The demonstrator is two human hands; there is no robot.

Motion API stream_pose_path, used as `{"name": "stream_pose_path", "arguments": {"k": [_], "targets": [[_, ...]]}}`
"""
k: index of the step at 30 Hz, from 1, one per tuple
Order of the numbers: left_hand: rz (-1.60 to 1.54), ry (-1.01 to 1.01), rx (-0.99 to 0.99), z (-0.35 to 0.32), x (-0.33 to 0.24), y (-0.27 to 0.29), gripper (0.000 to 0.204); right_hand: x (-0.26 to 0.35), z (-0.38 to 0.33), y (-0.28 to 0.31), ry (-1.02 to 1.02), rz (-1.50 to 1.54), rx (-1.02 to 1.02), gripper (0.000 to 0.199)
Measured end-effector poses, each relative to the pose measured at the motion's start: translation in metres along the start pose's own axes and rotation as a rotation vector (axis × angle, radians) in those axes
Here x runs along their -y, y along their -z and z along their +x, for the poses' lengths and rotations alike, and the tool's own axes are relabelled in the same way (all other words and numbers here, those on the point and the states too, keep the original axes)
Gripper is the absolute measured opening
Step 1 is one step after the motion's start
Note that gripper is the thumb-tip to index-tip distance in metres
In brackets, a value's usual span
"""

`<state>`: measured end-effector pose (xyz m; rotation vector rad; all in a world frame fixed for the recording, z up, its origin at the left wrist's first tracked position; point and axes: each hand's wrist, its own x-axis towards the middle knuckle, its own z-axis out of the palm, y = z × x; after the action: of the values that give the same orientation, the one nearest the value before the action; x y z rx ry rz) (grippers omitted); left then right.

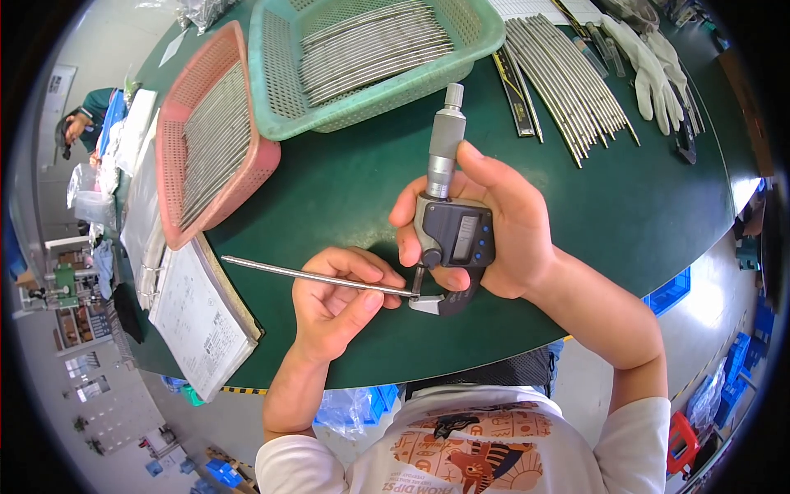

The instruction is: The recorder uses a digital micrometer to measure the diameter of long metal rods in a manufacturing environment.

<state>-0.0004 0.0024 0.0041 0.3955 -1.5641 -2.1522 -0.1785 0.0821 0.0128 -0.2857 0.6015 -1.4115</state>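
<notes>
My right hand (502,222) is closed around a digital micrometer (448,222), its thimble pointing away from me and its measuring jaws toward me. Between thumb and fingers, my left hand (337,300) pinches a thin metal rod (309,275). The rod's right end sits between the micrometer's spindle and anvil; whether both faces touch it I cannot tell. Its other end sticks out to the left past my fingers. Small digits on the micrometer's display are too blurred to tell.
A green basket (374,90) and a pink basket (263,160) hold many metal rods. More rods (568,90) lie in a row at the far right, beside white gloves (650,78). An open binder (193,317) rests at the table's left edge. A person (82,123) is at far left.
</notes>
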Motion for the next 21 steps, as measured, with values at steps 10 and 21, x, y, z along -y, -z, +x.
{"name": "stream_pose_path", "arguments": {"k": [10,21], "targets": [[-0.003,-0.001,0.022,0.0007,-0.0005,-0.0003,0.017,0.0026,-0.002,-0.0028,-0.007,-0.1,-0.027,0.06],[0.038,0.051,-0.092,-0.0012,0.0022,0.0014,0.018,0.001,-0.0014,-0.0038,0.007,-0.121,-0.025,0.063]]}}
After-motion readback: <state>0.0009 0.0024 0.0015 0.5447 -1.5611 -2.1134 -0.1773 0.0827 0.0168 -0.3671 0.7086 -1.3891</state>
